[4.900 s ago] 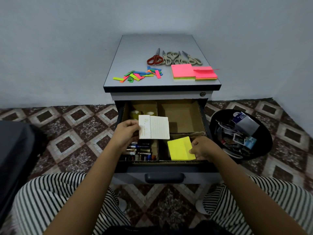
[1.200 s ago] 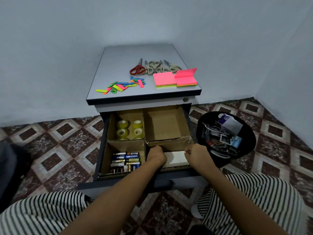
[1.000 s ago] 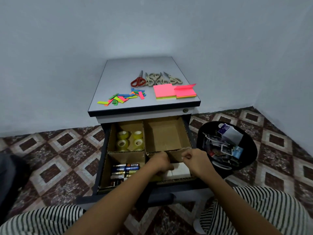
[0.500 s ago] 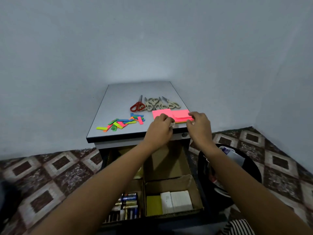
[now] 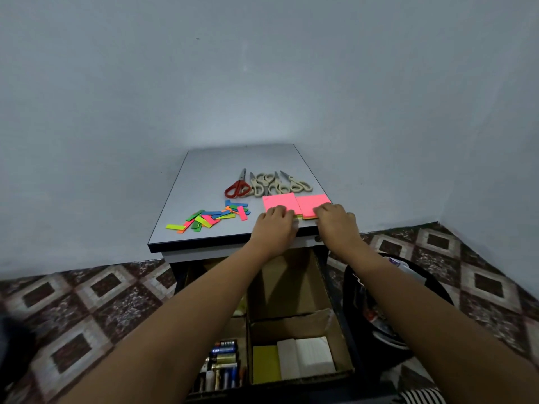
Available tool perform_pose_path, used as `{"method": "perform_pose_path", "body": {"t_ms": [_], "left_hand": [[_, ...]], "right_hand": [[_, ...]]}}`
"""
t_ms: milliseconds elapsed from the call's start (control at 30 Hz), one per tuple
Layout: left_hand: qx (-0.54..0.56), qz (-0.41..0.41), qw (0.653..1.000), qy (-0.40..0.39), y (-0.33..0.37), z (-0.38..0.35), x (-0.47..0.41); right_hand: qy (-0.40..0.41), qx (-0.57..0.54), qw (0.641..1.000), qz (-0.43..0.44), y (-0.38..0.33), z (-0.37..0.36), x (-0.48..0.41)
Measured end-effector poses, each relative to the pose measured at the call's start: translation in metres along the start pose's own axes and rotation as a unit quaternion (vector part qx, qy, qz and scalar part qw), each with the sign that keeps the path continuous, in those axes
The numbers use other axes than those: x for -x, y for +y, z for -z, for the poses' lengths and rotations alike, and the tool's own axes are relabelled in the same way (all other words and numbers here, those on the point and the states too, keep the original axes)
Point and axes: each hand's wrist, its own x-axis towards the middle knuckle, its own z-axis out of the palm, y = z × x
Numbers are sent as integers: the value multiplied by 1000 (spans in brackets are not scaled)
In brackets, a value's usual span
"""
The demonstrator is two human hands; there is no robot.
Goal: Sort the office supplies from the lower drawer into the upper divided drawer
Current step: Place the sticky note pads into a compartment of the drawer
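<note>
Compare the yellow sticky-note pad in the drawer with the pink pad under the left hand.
The yellow sticky-note pad sits in the front right compartment of the drawer beside white pads; the pink pad lies on the cabinet top. No hand touches the yellow pad; the left hand rests its fingers on the pink pad. Both are squarish paper pads.
</note>
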Motion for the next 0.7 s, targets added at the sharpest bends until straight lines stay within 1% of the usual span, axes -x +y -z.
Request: {"method": "perform_pose_path", "body": {"t_ms": [100,200,267,367,467,600,700], "left_hand": [[-25,-3,1000,2,-1,3,0],[-47,-4,999,9,0,5,1],[-61,-10,998,19,1,6,3],[-70,-20,997,38,1,5,6],[-81,-38,995,41,-1,4,7],[-133,-72,988,43,-2,6,9],[-149,-75,984,56,0,8,12]], "right_hand": [[2,32,999,21,2,2,-3],[0,77,995,71,3,4,-4],[-4,84,993,86,4,4,-2],[2,69,994,86,4,3,1],[17,61,995,80,3,3,4],[27,51,996,69,2,4,6],[49,39,996,67,-1,3,7]]}}
